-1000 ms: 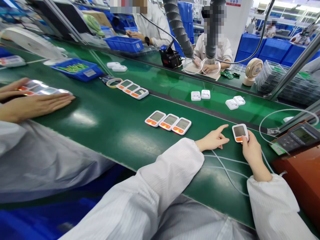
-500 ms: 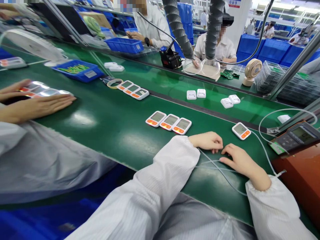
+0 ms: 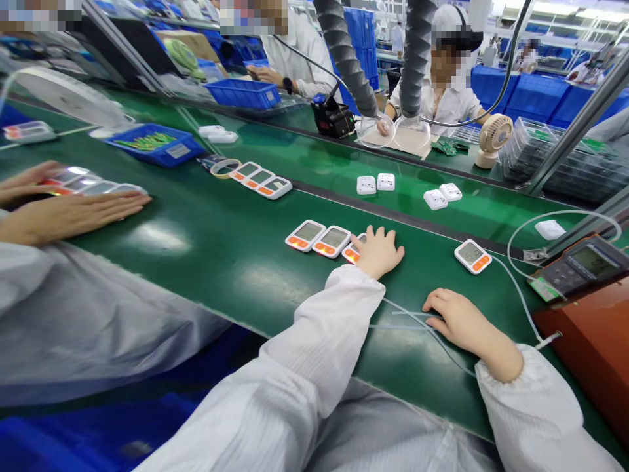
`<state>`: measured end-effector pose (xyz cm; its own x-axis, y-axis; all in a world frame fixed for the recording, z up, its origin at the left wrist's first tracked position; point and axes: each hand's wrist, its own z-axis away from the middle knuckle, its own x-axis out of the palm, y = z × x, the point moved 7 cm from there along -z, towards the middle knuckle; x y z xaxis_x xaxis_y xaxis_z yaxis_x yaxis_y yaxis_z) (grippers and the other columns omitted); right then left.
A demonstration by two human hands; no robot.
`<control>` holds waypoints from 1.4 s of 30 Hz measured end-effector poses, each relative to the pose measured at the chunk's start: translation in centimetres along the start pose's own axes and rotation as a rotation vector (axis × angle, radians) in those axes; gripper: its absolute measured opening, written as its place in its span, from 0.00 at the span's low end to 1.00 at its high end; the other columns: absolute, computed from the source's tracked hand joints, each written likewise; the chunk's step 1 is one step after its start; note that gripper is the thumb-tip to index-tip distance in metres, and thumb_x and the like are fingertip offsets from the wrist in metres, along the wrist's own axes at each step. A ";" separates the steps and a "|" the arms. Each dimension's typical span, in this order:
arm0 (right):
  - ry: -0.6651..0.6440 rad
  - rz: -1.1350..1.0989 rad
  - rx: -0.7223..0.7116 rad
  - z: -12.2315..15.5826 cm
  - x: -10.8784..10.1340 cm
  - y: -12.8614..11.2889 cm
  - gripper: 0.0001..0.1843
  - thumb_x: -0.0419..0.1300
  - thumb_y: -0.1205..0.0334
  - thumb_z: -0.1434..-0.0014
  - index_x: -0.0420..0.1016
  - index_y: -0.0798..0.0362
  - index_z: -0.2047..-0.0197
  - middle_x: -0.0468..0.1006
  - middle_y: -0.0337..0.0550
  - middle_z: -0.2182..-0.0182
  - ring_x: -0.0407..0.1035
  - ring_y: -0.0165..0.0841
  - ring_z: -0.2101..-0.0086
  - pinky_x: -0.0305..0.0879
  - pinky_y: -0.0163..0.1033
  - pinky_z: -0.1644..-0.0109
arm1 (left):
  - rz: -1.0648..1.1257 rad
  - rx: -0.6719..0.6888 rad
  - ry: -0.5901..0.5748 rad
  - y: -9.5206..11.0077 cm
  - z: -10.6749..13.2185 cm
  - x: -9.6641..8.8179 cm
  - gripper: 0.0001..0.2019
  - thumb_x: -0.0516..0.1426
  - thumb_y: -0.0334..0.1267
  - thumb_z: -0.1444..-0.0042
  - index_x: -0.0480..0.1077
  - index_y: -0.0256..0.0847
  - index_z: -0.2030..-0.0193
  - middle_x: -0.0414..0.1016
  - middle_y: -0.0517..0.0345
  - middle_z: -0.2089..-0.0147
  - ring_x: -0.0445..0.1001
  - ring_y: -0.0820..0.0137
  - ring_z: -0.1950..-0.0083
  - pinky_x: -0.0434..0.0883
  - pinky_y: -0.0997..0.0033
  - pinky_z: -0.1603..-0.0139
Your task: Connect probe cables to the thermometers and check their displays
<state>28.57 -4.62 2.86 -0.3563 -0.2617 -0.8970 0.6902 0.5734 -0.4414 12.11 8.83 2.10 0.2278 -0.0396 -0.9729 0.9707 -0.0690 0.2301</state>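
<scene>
My left hand [image 3: 379, 252] lies palm down with its fingers spread, partly covering the rightmost blood pressure monitor [image 3: 350, 254] in a row of three. These are white, with grey screens and orange buttons; the other two, a middle monitor [image 3: 332, 241] and a left monitor [image 3: 305, 235], are in plain sight. Lower right, my right hand [image 3: 459, 321] is curled, a thin pale tube [image 3: 405, 313] running in between its thumb and forefinger. Beyond it, another monitor [image 3: 472, 256] lies alone, its screen lit, joined to a white hose [image 3: 521, 305].
An orange box [image 3: 590, 334] and a grey meter [image 3: 584, 262] stand at right. White square parts [image 3: 376, 183] lie past the dark rail. At left, a co-worker's hands [image 3: 73, 210] rest by more monitors; a blue tray [image 3: 154, 141] and tape roll [image 3: 225, 168] are behind.
My left hand has moved left and away from my right hand, opening its fingers over the rightmost monitor of the row. My right hand has shifted slightly left.
</scene>
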 end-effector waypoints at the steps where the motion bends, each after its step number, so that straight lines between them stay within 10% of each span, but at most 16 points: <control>1: 0.014 0.011 0.010 0.0 0.0 0.1 0.05 0.61 0.71 0.36 0.74 0.52 0.58 0.77 0.45 0.58 0.73 0.37 0.57 0.70 0.42 0.52 | 0.008 0.074 -0.006 0.9 0.2 0.0 0.25 0.52 0.48 0.36 0.67 0.41 0.36 0.64 0.38 0.30 0.53 0.41 0.26 0.45 0.19 0.33; 6: 0.167 0.034 0.132 -0.1 0.1 2.2 0.06 0.56 0.71 0.37 0.73 0.52 0.63 0.77 0.44 0.65 0.73 0.37 0.63 0.70 0.41 0.57 | 0.072 0.432 -0.055 4.0 1.2 -0.1 0.31 0.58 0.50 0.40 0.62 0.46 0.31 0.53 0.46 0.23 0.47 0.47 0.23 0.46 0.29 0.28; 16: 0.529 -0.166 0.243 0.9 -1.7 4.9 0.29 0.46 0.69 0.36 0.65 0.51 0.33 0.77 0.49 0.51 0.74 0.32 0.68 0.75 0.44 0.53 | 0.120 0.203 -0.090 1.7 0.2 -0.8 0.33 0.64 0.51 0.46 0.67 0.36 0.37 0.72 0.38 0.44 0.70 0.46 0.42 0.68 0.49 0.41; 20: 0.674 -0.085 0.225 1.5 -3.0 4.2 0.24 0.46 0.64 0.31 0.73 0.52 0.37 0.75 0.50 0.56 0.74 0.36 0.62 0.74 0.43 0.54 | 0.717 0.189 -0.171 3.4 0.8 0.0 0.31 0.61 0.55 0.43 0.66 0.37 0.39 0.74 0.46 0.52 0.76 0.58 0.54 0.74 0.60 0.54; 27: 0.759 -0.114 0.266 2.2 -4.2 3.8 0.18 0.53 0.52 0.30 0.82 0.49 0.52 0.81 0.47 0.60 0.76 0.38 0.62 0.74 0.42 0.56 | 1.720 0.033 -0.734 9.0 4.7 5.1 0.30 0.51 0.60 0.35 0.62 0.41 0.36 0.77 0.49 0.57 0.79 0.67 0.66 0.76 0.71 0.72; 32: 0.699 -0.191 0.189 1.9 -3.9 3.3 0.23 0.46 0.59 0.30 0.79 0.47 0.43 0.81 0.46 0.53 0.76 0.32 0.69 0.76 0.42 0.59 | 1.779 0.042 -0.838 10.0 5.4 6.5 0.28 0.53 0.58 0.34 0.65 0.40 0.37 0.78 0.51 0.61 0.79 0.66 0.66 0.76 0.71 0.74; 42: 0.779 -0.130 0.130 2.0 -5.1 2.7 0.12 0.58 0.54 0.33 0.81 0.47 0.64 0.82 0.43 0.68 0.75 0.39 0.65 0.72 0.46 0.56 | 1.745 0.040 -0.791 9.9 5.5 5.8 0.26 0.53 0.55 0.33 0.66 0.38 0.39 0.77 0.51 0.59 0.77 0.70 0.68 0.76 0.72 0.74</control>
<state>33.47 -3.26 6.21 -0.7432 0.3253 -0.5847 0.6638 0.4683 -0.5832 22.58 2.41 -1.16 0.7119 -0.4573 0.5330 -0.2687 0.5237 0.8084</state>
